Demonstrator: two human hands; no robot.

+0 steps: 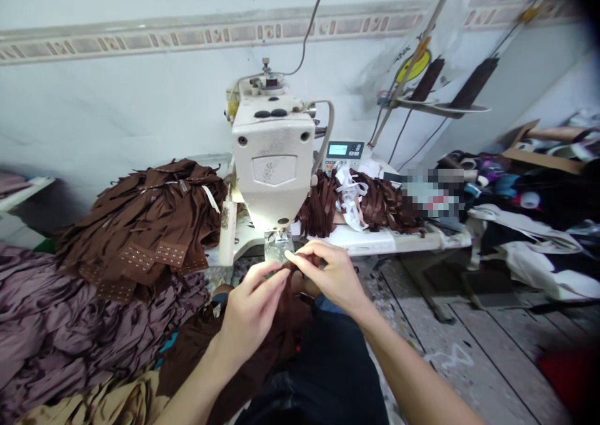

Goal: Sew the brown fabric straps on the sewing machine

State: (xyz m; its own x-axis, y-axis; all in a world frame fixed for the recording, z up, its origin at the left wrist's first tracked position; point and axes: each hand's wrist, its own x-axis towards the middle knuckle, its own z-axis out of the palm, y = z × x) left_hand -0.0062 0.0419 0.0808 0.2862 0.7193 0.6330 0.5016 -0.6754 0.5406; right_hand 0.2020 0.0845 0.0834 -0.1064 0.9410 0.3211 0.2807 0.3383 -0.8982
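Note:
My left hand [255, 306] and my right hand [330, 272] meet just in front of the sewing machine [274, 156]. Between their pinched fingertips is the edge of a dark brown fabric piece [293, 312], which hangs down over my lap. The fingers hide most of the gripped edge. Right behind the hands, the lit needle area and a clear guard [277, 247] sit at the bottom of the machine head. I cannot tell whether the cloth touches the machine.
Left of the machine lies a heap of brown garments [154, 225] with hook-and-eye strips. Mauve fabric [94, 337] is piled lower left. Brown straps [389, 203] and white ribbon [350, 194] lie on the right of the table. Thread cones [475, 82] stand on a rack; a control panel [344, 150] glows behind.

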